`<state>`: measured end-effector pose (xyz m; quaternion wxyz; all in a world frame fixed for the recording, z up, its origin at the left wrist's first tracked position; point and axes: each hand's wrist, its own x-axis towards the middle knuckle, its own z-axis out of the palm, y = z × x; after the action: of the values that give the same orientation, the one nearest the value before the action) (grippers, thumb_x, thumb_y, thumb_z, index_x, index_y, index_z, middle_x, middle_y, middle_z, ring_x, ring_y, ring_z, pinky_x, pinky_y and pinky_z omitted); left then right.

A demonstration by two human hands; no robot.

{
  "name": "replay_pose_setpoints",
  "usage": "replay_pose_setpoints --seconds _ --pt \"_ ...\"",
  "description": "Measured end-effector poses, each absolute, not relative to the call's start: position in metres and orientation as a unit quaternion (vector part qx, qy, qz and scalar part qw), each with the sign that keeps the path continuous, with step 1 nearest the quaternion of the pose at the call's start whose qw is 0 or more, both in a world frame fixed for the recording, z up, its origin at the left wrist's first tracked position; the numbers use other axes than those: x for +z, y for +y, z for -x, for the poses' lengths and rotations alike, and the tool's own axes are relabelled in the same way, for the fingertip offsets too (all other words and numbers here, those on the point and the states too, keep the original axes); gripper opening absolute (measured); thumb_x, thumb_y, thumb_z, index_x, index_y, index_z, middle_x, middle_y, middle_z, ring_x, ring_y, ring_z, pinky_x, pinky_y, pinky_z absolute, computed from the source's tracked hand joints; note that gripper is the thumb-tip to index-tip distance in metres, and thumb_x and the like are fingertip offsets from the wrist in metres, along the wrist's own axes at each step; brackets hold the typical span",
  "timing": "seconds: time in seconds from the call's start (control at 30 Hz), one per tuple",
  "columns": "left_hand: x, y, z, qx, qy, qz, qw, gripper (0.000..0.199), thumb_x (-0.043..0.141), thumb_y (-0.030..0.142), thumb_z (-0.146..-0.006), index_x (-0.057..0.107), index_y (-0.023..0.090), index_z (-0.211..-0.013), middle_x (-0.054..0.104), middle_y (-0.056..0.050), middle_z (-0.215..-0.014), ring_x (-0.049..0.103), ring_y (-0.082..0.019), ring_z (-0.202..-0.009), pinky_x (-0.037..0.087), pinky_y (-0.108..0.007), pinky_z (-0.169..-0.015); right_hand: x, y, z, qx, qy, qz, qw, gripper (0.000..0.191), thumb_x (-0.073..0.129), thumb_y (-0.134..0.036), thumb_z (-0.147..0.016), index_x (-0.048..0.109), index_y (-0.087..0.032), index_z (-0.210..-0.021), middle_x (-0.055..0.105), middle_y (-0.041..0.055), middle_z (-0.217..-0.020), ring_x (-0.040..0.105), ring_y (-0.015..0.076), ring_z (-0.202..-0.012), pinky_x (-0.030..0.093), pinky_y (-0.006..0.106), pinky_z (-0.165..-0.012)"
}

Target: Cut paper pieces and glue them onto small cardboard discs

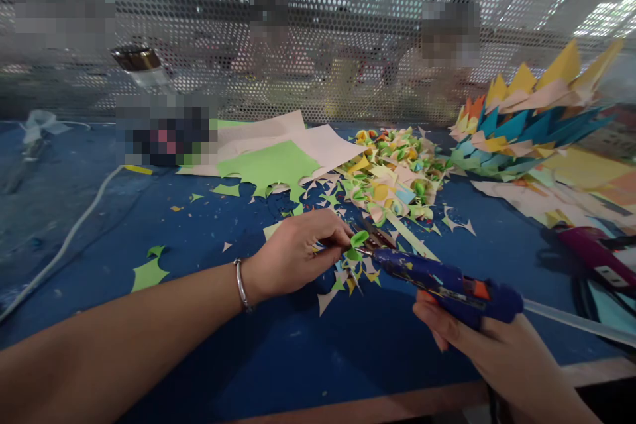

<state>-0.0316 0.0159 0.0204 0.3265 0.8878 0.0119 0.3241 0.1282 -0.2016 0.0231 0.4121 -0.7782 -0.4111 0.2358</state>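
Between the fingertips of my left hand (303, 245) is a small curled piece of green paper (358, 240). My right hand (489, 341) is wrapped round the handle of a blue hot glue gun (432, 275), with a clear glue stick (576, 318) sticking out of its back. The gun's metal tip points left and meets the green paper, or sits right beside it. Just behind the tip lie scissors (377, 235), partly hidden. Small paper scraps (342, 278) lie on the blue table beneath my left fingertips.
A heap of curled paper pieces (397, 175) lies behind my hands. Cut green and pale sheets (271, 165) are left of it. Pointed folded-paper stacks (536, 119) and a magenta tool (596, 252) are at right. A white cord (89, 218) crosses the left; a perforated metal screen (338, 26) stands behind.
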Motion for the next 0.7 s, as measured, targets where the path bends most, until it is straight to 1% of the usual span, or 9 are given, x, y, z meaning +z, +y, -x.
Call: replay_pose_setpoints --seconds 0.1,0.23,0.4,0.57,0.7 --pt "0.0212 0.0156 0.0318 0.322 0.014 -0.888 0.327 0.017 0.061 -0.001 -0.083 0.066 0.015 -0.084 0.073 -0.005 -0.088 0.068 -0.010 -0.084 0.055 -0.022 -0.077 0.0220 -0.2024 -0.1290 0.229 -0.425 0.774 0.411 0.050 0.067 -0.062 -0.081 0.056 -0.025 -0.050 0.059 0.0006 -0.052 0.060 0.0161 -0.051 0.051 0.025 -0.045" --pt "0.0207 0.0159 0.0316 0.316 0.011 -0.891 0.325 0.016 0.060 0.000 -0.084 0.065 0.015 -0.082 0.073 -0.005 -0.088 0.068 -0.010 -0.083 0.055 -0.022 -0.075 0.0218 -0.2024 -0.1287 0.220 -0.430 0.776 0.406 0.050 0.067 -0.062 -0.081 0.055 -0.025 -0.049 0.058 0.0003 -0.051 0.060 0.0156 -0.051 0.051 0.025 -0.046" --pt "0.0212 0.0156 0.0318 0.319 0.016 -0.889 0.328 0.013 0.060 0.004 -0.086 0.065 0.015 -0.083 0.073 -0.005 -0.088 0.069 -0.011 -0.084 0.056 -0.022 -0.076 0.0200 -0.2029 -0.1276 0.225 -0.401 0.787 0.413 0.051 0.070 -0.064 -0.076 0.052 -0.025 -0.048 0.058 -0.0003 -0.050 0.060 0.0151 -0.049 0.052 0.024 -0.045" --pt "0.0229 0.0144 0.0332 0.317 0.015 -0.890 0.326 0.015 0.059 0.003 -0.086 0.065 0.017 -0.083 0.073 -0.005 -0.091 0.069 -0.011 -0.084 0.056 -0.022 -0.075 0.0186 -0.2023 -0.1293 0.242 -0.392 0.790 0.405 0.052 0.070 -0.064 -0.075 0.051 -0.024 -0.048 0.058 0.0006 -0.050 0.060 0.0160 -0.051 0.050 0.024 -0.044" --pt "0.0234 0.0142 0.0333 0.319 0.018 -0.891 0.323 0.014 0.058 0.005 -0.087 0.063 0.018 -0.083 0.073 -0.005 -0.090 0.069 -0.011 -0.083 0.057 -0.023 -0.075 0.0214 -0.1999 -0.1285 0.256 -0.392 0.781 0.412 0.047 0.069 -0.061 -0.078 0.053 -0.024 -0.052 0.057 -0.0005 -0.049 0.058 0.0152 -0.049 0.049 0.025 -0.046"
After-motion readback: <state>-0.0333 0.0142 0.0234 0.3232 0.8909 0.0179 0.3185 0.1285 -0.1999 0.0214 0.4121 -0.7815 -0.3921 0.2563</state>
